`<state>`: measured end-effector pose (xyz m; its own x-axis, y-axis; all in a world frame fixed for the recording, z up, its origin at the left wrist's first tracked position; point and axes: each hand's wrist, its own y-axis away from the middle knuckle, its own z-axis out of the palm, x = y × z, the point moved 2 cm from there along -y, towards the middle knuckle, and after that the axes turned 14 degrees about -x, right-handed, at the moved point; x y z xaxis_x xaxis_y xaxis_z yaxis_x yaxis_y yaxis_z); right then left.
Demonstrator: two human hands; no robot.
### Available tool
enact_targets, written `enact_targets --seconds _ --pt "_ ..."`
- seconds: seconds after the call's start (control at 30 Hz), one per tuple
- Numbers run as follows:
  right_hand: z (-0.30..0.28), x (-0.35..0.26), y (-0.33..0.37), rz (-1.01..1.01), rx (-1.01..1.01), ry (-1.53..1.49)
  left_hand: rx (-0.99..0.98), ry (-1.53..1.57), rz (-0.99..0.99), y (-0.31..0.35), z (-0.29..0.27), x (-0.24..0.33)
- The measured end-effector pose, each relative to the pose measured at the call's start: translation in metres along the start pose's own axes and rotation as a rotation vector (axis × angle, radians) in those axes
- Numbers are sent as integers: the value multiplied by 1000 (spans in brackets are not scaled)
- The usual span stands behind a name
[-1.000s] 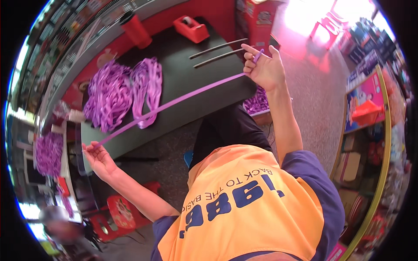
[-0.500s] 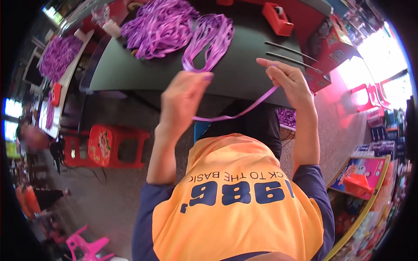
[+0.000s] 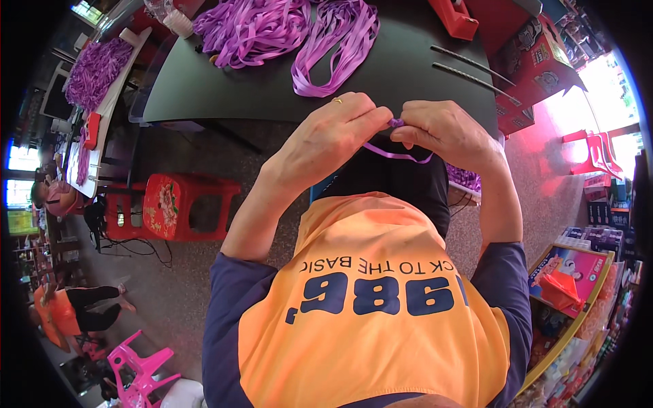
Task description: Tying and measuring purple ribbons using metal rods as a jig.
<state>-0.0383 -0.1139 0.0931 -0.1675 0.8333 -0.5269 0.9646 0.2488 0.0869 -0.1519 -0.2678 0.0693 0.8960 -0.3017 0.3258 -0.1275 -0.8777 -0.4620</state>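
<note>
A narrow purple ribbon (image 3: pixel 401 158) sags in a loop beneath my two hands. My left hand (image 3: pixel 333 129), with a ring on one finger, is closed on one part of it. Close beside it, my right hand (image 3: pixel 445 129) pinches the ribbon too, and a small bunched purple bit shows between the fingertips. Just beyond my hands, a looped bundle of purple ribbons (image 3: pixel 338 47) lies on the dark table (image 3: pixel 224 95). A bigger heap of purple ribbons (image 3: pixel 252 30) is left of that bundle.
Two thin metal rods (image 3: pixel 473 73) project over the table's right edge, near a red tape dispenser (image 3: pixel 457 19). A red stool (image 3: pixel 163 207) stands at left, a pink stool (image 3: pixel 139 367) lower left. More purple ribbons (image 3: pixel 464 178) lie below the table. People are at far left.
My hands have come together from wide apart, and the ribbon stretched between them now hangs in a short loop. The view has shifted slightly.
</note>
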Motion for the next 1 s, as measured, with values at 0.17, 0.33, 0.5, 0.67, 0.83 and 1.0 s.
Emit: enact_targets --seconds 0.17,0.33,0.5,0.67,0.83,1.0 --pt "1 -4 3 9 -43 -76 -26 -104 -19 1 -3 2" --pt "0 -5 1 17 -80 -22 -62 -150 32 -1 -7 6" --pt "2 -5 1 20 -94 -20 -83 -202 92 -3 -5 6" --pt "7 2 4 7 -100 8 -172 -188 185 -11 -8 5" --pt "12 0 5 19 -134 -71 -258 -192 308 -17 -10 0" --pt "21 5 5 45 -205 -241 -348 -183 404 -19 -7 -7"
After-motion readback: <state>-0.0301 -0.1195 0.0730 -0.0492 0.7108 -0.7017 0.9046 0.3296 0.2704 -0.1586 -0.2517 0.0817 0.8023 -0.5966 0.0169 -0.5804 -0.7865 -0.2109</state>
